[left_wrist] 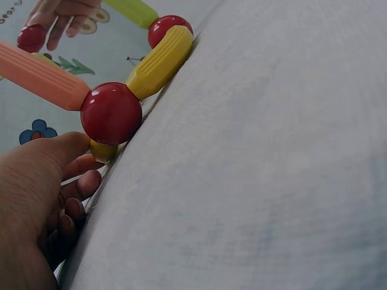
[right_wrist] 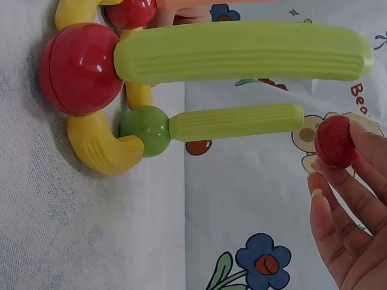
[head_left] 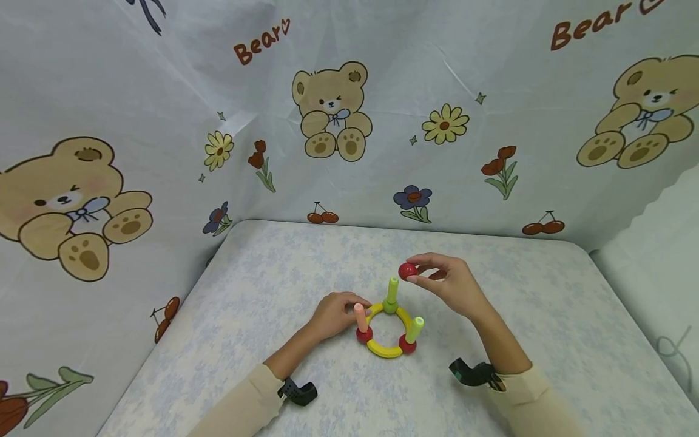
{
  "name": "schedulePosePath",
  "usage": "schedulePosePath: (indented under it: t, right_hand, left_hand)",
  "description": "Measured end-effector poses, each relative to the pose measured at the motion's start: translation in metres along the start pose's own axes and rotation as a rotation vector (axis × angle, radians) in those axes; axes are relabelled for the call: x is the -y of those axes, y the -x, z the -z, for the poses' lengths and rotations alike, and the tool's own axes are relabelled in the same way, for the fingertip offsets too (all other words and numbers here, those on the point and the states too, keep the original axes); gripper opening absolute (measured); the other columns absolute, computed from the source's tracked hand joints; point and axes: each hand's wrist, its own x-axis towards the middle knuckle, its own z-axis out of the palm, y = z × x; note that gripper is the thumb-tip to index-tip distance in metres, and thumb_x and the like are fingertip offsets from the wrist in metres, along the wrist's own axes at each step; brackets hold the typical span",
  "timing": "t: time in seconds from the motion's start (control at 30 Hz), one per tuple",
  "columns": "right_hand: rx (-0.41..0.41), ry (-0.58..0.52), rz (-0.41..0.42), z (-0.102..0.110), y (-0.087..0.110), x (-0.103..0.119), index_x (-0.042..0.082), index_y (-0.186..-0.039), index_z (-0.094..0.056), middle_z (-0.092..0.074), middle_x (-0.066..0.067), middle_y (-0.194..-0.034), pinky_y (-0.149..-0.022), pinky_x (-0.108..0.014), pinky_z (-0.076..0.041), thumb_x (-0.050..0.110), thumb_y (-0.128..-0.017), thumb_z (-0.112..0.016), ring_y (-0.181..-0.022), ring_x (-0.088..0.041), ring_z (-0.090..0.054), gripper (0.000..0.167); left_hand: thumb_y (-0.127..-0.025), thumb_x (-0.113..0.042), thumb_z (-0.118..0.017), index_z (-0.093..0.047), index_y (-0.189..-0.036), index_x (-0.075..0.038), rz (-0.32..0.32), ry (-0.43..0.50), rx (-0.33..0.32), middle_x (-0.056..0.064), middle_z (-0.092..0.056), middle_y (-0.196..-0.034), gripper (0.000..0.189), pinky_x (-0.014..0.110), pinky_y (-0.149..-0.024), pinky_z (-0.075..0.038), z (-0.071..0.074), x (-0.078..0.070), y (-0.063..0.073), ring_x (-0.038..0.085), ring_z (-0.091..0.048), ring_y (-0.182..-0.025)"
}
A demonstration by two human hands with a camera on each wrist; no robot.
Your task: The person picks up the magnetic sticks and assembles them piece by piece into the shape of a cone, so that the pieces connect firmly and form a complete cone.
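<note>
On the table lies a ring of curved yellow rods point(head_left: 384, 351), joined by two red balls point(head_left: 407, 345) and a green ball point(head_left: 390, 306). Two green rods point(head_left: 392, 290) and one orange rod point(head_left: 360, 317) rise from those balls. My left hand point(head_left: 334, 314) pinches the ring's yellow piece beside the orange rod's red ball point(left_wrist: 111, 113). Between thumb and fingers, my right hand point(head_left: 451, 284) holds a loose red ball point(head_left: 407, 271). That ball is near the top of the far green rod point(right_wrist: 237, 122), apart from it in the right wrist view.
A pale patterned cloth covers the table point(head_left: 273, 267). Behind it hangs a white curtain point(head_left: 382, 176) printed with bears and flowers. Each wrist wears a black camera point(head_left: 299, 392). A thin cable point(head_left: 674, 346) is at the far right.
</note>
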Motion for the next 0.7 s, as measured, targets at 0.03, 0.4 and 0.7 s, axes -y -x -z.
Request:
schedulePosePath:
  t: [0.03, 0.4, 0.7]
  right_hand:
    - [0.003, -0.004, 0.004, -0.001, 0.0, 0.002, 0.012, -0.119, -0.075, -0.073, -0.004, -0.114, -0.077, -0.026, -0.057, 0.02, -0.089, -0.081, -0.099, -0.022, -0.067, 0.032]
    - [0.024, -0.003, 0.023, -0.01, -0.002, 0.005, 0.014, -0.12, -0.075, -0.073, -0.002, -0.116, -0.079, -0.032, -0.058, 0.021, -0.088, -0.082, -0.103, -0.021, -0.067, 0.033]
    - [0.033, 0.004, 0.015, -0.015, -0.004, 0.005, 0.014, -0.119, -0.075, -0.074, -0.002, -0.114, -0.08, -0.041, -0.058, 0.019, -0.089, -0.081, -0.099, -0.02, -0.069, 0.032]
  left_hand:
    - [-0.093, -0.033, -0.076, -0.08, -0.109, -0.026, -0.001, 0.002, 0.001, -0.015, -0.074, -0.103, 0.018, 0.028, -0.078, -0.052, 0.0, 0.0, 0.0, 0.005, -0.067, -0.094]
    - [-0.094, -0.033, -0.075, -0.08, -0.109, -0.027, -0.003, 0.007, 0.003, -0.016, -0.074, -0.103, 0.017, 0.029, -0.081, -0.053, 0.0, 0.002, 0.0, 0.005, -0.067, -0.096]
    - [-0.093, -0.035, -0.075, -0.08, -0.109, -0.028, -0.007, -0.009, -0.006, -0.016, -0.074, -0.104, 0.018, 0.029, -0.081, -0.052, -0.002, 0.004, 0.0, 0.006, -0.067, -0.097]
